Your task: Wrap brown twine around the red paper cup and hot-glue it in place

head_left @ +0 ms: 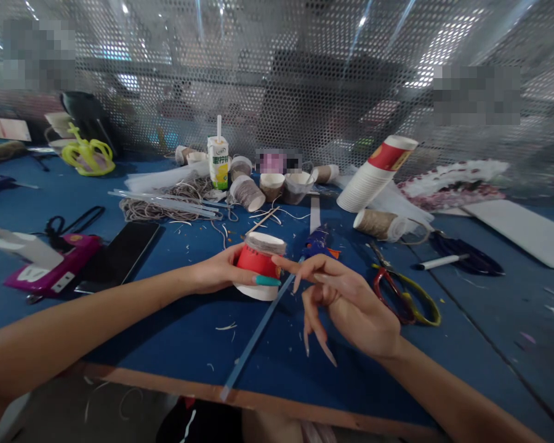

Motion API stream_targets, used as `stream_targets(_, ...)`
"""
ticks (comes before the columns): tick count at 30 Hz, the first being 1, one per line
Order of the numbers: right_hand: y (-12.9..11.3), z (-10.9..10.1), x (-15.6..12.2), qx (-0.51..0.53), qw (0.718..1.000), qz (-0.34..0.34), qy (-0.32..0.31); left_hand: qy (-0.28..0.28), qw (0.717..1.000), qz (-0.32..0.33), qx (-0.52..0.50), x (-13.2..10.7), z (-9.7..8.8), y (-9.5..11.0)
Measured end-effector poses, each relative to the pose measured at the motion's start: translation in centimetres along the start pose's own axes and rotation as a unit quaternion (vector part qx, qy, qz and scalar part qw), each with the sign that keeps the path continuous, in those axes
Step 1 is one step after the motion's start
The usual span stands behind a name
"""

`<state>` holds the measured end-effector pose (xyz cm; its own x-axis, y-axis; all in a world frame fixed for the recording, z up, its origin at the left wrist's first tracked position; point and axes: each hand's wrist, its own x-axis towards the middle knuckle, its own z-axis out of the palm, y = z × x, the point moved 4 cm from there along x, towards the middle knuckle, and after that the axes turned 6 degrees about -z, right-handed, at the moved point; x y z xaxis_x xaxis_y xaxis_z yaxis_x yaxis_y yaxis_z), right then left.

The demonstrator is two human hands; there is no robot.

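A black phone [127,249] is laid left of the left fingers. By the left hand [219,271] a red paper cup [252,263] is clasped, thumb across its front, fingers curved behind; its wider white end is turned down, and grey cord [265,243] is wound round the top. Whether it is rested on the blue table [175,344] or held just above cannot be told. It is judged light, thin-walled and easily dented, best gripped softly low down, clear of the cord. At its right side the right index fingertip is set, the right hand's [351,301] other fingers loosely spread, nothing seen between them. Scissors [413,311] are placed right of these; beyond all, perforated mesh [240,92] is seen.
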<state>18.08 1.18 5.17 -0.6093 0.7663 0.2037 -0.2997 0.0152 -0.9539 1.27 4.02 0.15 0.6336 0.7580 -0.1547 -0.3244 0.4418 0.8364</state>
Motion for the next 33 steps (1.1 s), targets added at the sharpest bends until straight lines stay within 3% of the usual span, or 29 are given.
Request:
stream_targets(7, -0.6, -1.8, 0.2, -0.038, 0.986, -0.081, 0.142, 0.031, 0.999, -0.011, 0.019, -0.1, -0.1, 0.0)
stream_targets(10, -0.9, -2.7, 0.3, -0.059, 0.966, -0.133, 0.212, 0.093, 0.993, 0.029, 0.070, -0.2, -0.3, 0.4)
stream_targets(12, -1.0, -3.1, 0.4, -0.088, 0.954, -0.164, 0.234, 0.167, 0.969, 0.096, 0.154, -0.4, -0.9, 1.2)
stream_targets(16, -0.7, -2.8, 0.4, -0.179, 0.941, -0.197, 0.206, 0.314, 0.851, 0.213, 0.363, -0.9, -2.1, 3.1)
stream_targets(17, -0.6, -2.6, 0.3, -0.203, 0.939, -0.202, 0.191, 0.322, 0.840, 0.216, 0.379, -0.8, -2.3, 3.2)
stream_targets(21, -0.5, -1.6, 0.1, -0.298, 0.922, -0.212, 0.123, 0.248, 0.874, 0.191, 0.371, 0.1, -2.5, 2.5)
stream_targets(24, -0.6, -0.9, 0.1, -0.372, 0.900, -0.221, 0.058, 0.216, 0.859, 0.133, 0.445, 0.3, -2.0, 2.1)
stream_targets(28, -0.7, -0.8, 0.1, -0.424, 0.873, -0.240, 0.029, 0.200, 0.786, 0.007, 0.586, -1.0, -2.1, 4.0)
stream_targets(31, -0.7, -1.3, 0.2, -0.400, 0.882, -0.240, 0.062, 0.203, 0.715, -0.017, 0.669, -2.8, -2.5, 7.5)
stream_targets(33, -0.7, -1.5, 0.4, -0.362, 0.899, -0.227, 0.097, 0.285, 0.663, 0.001, 0.692, -3.9, -2.9, 9.8)
